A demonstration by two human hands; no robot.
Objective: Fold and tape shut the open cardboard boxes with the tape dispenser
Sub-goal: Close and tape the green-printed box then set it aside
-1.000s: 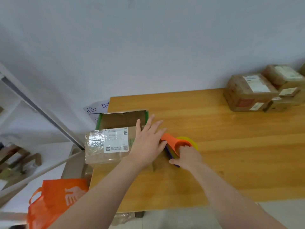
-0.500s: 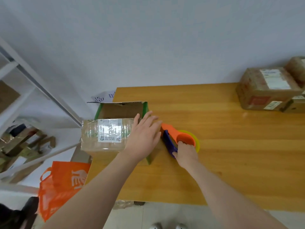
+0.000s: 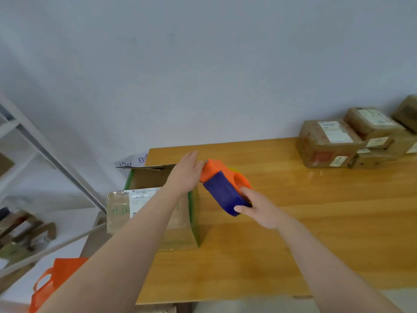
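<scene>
Beside the open brown cardboard box [image 3: 121, 208], we are recording: right hand [image 3: 261, 211] gripping orange-and-blue plastic tape dispenser [image 3: 222, 193], flat left hand [image 3: 187, 172] seemingly steadying it.

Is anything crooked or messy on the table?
Yes. The open cardboard box hangs out past the left edge of the wooden table instead of sitting fully on it. Its far flap is not folded down yet.

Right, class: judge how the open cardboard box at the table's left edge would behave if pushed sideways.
The cardboard box probably slides easily, since the table looks smooth. Its raised back flap looks thin, so it is likely to bend. The box seems to overhang the left edge, so a leftward push might tip it off.
</scene>
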